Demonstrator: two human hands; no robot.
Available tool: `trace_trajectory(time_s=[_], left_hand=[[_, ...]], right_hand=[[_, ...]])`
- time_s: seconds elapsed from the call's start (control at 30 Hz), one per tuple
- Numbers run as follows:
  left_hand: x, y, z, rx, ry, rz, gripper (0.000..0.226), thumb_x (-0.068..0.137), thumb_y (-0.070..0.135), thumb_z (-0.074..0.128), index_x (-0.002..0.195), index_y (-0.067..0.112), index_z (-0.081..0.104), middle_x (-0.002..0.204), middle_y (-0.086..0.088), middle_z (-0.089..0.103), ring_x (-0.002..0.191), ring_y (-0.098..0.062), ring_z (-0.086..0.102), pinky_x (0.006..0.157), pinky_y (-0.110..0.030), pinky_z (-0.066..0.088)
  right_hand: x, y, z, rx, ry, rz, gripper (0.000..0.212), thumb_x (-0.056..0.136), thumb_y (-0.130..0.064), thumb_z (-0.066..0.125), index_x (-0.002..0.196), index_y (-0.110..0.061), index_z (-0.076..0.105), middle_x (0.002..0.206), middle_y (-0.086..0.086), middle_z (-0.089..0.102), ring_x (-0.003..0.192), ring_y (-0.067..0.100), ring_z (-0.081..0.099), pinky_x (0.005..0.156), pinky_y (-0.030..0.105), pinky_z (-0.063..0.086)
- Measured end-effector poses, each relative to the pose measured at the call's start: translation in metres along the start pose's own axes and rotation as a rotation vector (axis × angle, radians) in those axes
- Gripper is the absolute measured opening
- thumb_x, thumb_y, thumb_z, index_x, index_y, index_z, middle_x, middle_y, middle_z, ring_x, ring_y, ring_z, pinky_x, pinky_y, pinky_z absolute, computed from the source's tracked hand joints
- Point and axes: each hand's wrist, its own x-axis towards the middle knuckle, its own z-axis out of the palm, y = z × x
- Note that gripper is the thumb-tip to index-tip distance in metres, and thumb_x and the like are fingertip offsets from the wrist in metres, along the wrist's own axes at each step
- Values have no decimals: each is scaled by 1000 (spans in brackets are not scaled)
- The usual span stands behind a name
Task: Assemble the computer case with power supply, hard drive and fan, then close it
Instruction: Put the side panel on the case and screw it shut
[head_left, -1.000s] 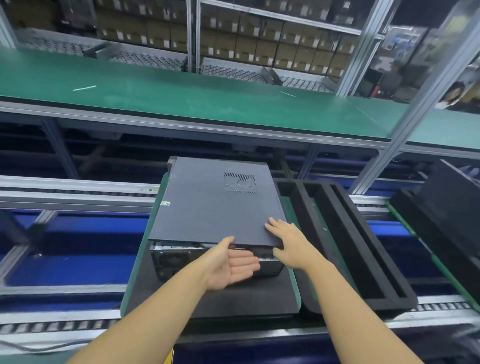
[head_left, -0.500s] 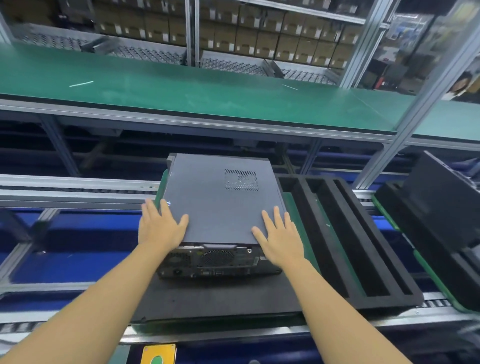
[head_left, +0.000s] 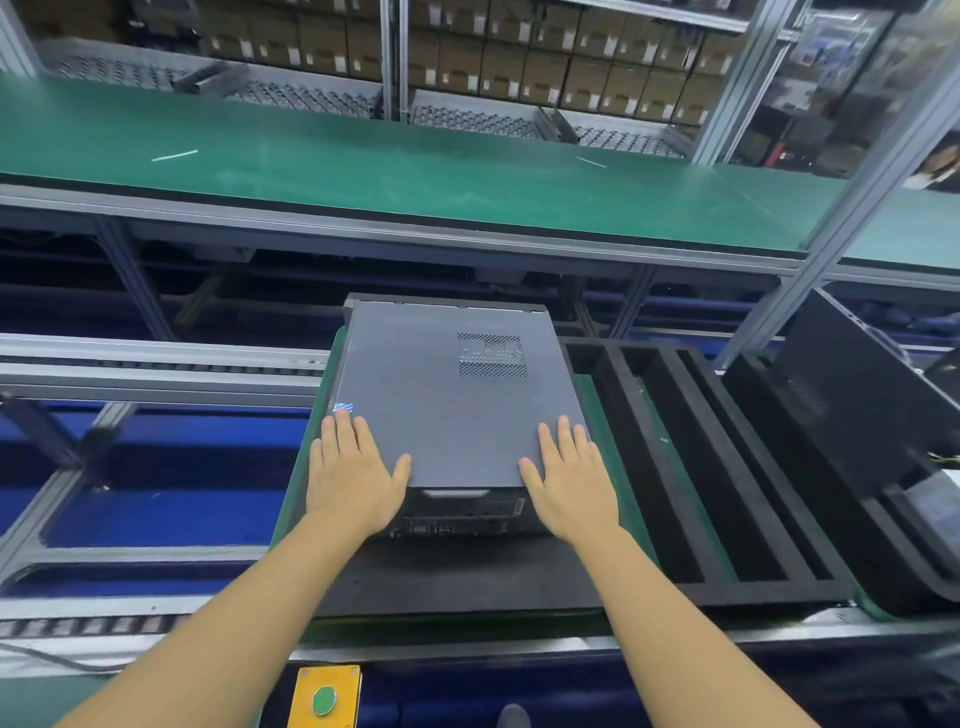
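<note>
Computer case (head_left: 447, 410) lies flat on its side, rear end w/ ports toward the viewer, front end pointing away. Dark grey side panel (head_left: 441, 395) sits on top, closed over the case, perforated vent patch near its far right corner, small shiny sticker at the left edge, approx mid-length.

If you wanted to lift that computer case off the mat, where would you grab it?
Probably by its two long sides, low down, one hand from the left and one from the right. The computer case lies flat on the mat, its top panel smooth and handle-free, and both side edges look clear for fingers.
</note>
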Motion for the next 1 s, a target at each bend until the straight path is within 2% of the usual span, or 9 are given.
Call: trace_trajectory(time_s=[0.1,0.17,0.23,0.3,0.4,0.67,0.77,0.9,1.0], left_hand=[[1,-6,-2,41,-38,56,114,77,90,12,158,11,0,164,-20,-4,152,-34,-5,123,-44,7],[5,-13,-6,92,-88,136,131,56,104,6,158,21,-8,163,-24,-6,151,-36,-9,121,-45,3],[14,-21,-9,147,-138,227,138,46,108,6,156,27,-14,161,-25,-14,150,-37,-15,122,-47,0],[23,-28,-10,174,-142,273,136,46,108,7,155,30,-18,161,-22,-20,150,-36,-18,122,-47,-2],[28,-32,-7,146,-93,288,130,52,107,7,156,32,-14,162,-18,-19,150,-34,-17,122,-45,-4],[29,-32,-3,79,-48,293,127,55,106,11,157,32,-7,164,-16,-14,151,-31,-15,123,-44,-4],[29,-30,-7,59,-86,287,128,53,106,12,157,34,-8,164,-15,-16,151,-30,-18,123,-46,-3],[36,-36,-16,-92,-253,238,134,48,104,38,156,39,-8,161,-2,-29,145,-29,-34,121,-57,11],[39,-43,-22,-244,-330,165,141,46,92,62,156,36,-7,156,7,-38,143,-28,-36,118,-59,20]], right_hand=[[2,-1,-2,14,-5,11,77,103,-64,17,165,-19,8,172,9,-2,158,28,-3,128,42,1],[4,-2,-5,24,-25,-15,98,90,-82,14,164,-19,10,172,8,-4,158,28,-5,127,43,-4],[8,-5,-7,10,-31,-142,114,74,-96,11,164,-25,11,171,2,-10,158,25,-9,126,44,-7],[15,-13,-6,-6,-36,-270,119,64,-103,4,163,-36,6,170,-6,-16,158,24,-11,126,45,-7],[25,-23,0,-31,-54,-315,116,60,-105,-5,160,-46,-4,169,-10,-15,157,27,-13,127,47,-5],[32,-24,6,-71,-28,-307,110,64,-103,-7,160,-48,-3,171,-9,-9,158,28,-10,127,46,-3],[33,-24,3,-43,-31,-303,107,67,-101,-1,160,-48,1,171,-10,-6,158,27,-7,127,47,-2],[40,-6,-8,-23,-101,-316,114,59,-105,16,159,-51,2,170,-13,-13,157,28,-8,125,52,-7],[42,12,-10,-8,-137,-128,132,47,-109,24,160,-47,-2,168,-2,-26,155,31,-20,121,59,-10]])
